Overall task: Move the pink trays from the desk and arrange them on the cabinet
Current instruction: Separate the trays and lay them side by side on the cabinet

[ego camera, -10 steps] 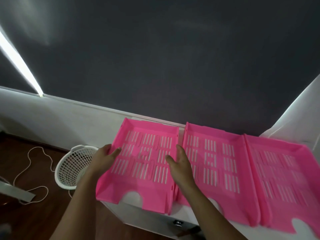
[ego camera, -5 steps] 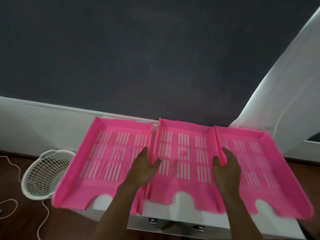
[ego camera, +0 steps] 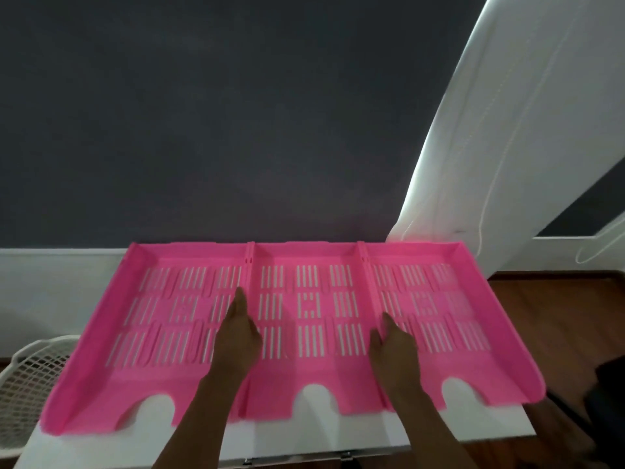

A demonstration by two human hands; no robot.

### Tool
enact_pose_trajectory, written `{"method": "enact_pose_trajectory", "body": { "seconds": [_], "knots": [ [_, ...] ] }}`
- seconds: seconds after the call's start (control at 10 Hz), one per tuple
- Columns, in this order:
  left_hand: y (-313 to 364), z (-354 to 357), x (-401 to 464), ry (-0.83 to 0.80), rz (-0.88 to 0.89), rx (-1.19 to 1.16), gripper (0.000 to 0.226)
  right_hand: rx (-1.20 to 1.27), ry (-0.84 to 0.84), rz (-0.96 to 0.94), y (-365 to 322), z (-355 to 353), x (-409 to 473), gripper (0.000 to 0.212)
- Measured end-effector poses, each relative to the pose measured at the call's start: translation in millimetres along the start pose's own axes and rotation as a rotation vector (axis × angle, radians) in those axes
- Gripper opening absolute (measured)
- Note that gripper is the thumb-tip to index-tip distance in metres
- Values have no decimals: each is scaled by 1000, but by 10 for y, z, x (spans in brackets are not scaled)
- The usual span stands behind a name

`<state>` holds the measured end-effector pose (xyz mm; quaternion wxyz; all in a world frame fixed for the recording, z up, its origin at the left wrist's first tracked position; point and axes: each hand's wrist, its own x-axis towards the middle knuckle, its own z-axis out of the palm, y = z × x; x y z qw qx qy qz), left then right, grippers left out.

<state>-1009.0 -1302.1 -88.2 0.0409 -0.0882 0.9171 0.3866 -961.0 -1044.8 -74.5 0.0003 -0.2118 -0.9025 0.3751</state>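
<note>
Three pink slotted trays lie side by side on the white cabinet top (ego camera: 338, 438), their back walls in one line against the dark wall. The left tray (ego camera: 152, 319), the middle tray (ego camera: 307, 377) and the right tray (ego camera: 439, 319) touch at their side walls. My left hand (ego camera: 236, 336) rests flat over the seam between the left and middle trays. My right hand (ego camera: 392, 343) rests over the seam between the middle and right trays. Both hands lie with fingers stretched out and grip nothing.
A white mesh basket (ego camera: 23, 394) stands on the floor at the left of the cabinet. A white curtain (ego camera: 500, 147) hangs at the right. Wooden floor (ego camera: 558, 316) shows beyond the cabinet's right edge, with a dark shape at the lower right.
My hands shifted rightward from the left tray to the sides of the middle tray. The three trays now sit closer together and squarely aligned. The view turned right.
</note>
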Motion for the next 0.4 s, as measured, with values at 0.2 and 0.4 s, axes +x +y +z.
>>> {"method": "enact_pose_trajectory", "body": {
  "seconds": [0.2,0.4],
  "knots": [
    [3,16,-16,18,-6,20,73,-51,33,-39,18,10,16,50],
    [91,-136,-89,-16,57,47,71,57,-39,-61,-74,-110,-145,57]
  ]
}}
